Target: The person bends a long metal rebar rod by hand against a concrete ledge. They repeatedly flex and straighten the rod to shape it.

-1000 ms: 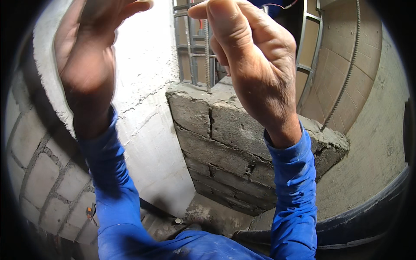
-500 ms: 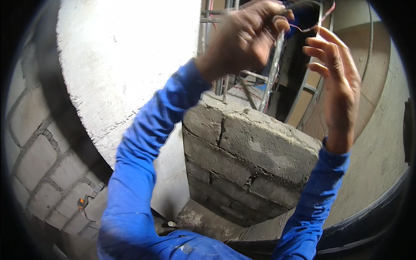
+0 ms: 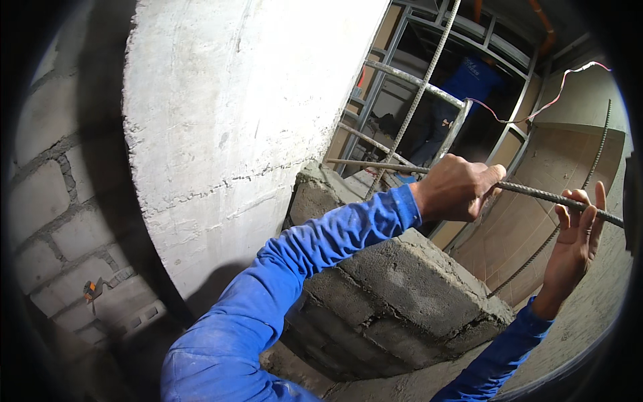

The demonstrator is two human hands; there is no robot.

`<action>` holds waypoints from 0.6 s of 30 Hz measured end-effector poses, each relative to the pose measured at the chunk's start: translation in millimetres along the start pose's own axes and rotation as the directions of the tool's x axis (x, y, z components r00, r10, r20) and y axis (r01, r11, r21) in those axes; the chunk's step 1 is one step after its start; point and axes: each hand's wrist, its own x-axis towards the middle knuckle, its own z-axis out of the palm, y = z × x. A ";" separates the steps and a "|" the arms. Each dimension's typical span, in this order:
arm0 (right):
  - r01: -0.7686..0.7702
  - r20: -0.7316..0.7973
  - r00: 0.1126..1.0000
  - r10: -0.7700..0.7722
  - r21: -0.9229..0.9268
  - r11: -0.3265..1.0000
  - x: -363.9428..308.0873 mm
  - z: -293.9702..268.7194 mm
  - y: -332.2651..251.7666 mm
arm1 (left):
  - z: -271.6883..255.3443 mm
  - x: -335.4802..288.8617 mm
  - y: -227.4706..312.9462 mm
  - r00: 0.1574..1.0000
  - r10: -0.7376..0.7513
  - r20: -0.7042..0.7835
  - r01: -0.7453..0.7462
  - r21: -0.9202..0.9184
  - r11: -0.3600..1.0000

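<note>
Left hand (image 3: 462, 187): clamped on a ribbed steel bar (image 3: 536, 193), fist closed about it, back of the hand toward the camera. Right hand (image 3: 569, 248): at the bar near its right-hand visible end, palm turned to the camera, fingers partly curled at the steel, one finger raised past it. Whether this second grip is firm, cannot tell.

Bar position: held crosswise above the top of a low block wall (image 3: 415, 288), sloping down to the right. Its left part crosses an upright bar (image 3: 416, 100) close to the white plastered wall (image 3: 201, 100); contact at the crossing cannot be judged. A second upright bar (image 3: 598, 157), curved in this view, rises from the wall's right end, behind the held bar.

Beyond the low wall: metal framing (image 3: 457, 130), a red-and-white wire (image 3: 492, 112) trailing to the upper right, and another person (image 3: 469, 77) in blue, in shadow. Far left: grey block wall (image 3: 50, 124), with a small orange-and-black object (image 3: 92, 289) at it.
</note>
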 end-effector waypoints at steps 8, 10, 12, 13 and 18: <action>-0.065 -0.051 0.997 0.065 -0.001 0.998 -1.7 -10.5 31.4 | 10.3 -10.8 -16.8 0.996 -0.066 0.066 0.066 -0.002 0.998; -0.084 -0.064 0.994 0.084 0.010 0.996 -8.4 -12.1 34.5 | 14.8 -16.7 -16.8 0.995 -0.069 0.073 0.069 -0.005 0.998; -0.096 -0.069 0.993 0.098 0.036 0.995 -17.5 -12.9 37.7 | 18.0 -22.5 -17.3 0.995 -0.060 0.086 0.060 -0.001 0.998; -0.123 -0.089 0.988 0.128 0.057 0.991 -21.7 -13.1 39.7 | 19.1 -25.1 -17.9 0.990 -0.073 0.124 0.073 0.003 0.997; -0.167 -0.092 0.980 0.178 0.110 0.980 -36.2 -15.3 54.7 | 22.1 -36.2 -21.5 0.975 -0.100 0.199 0.098 0.017 0.995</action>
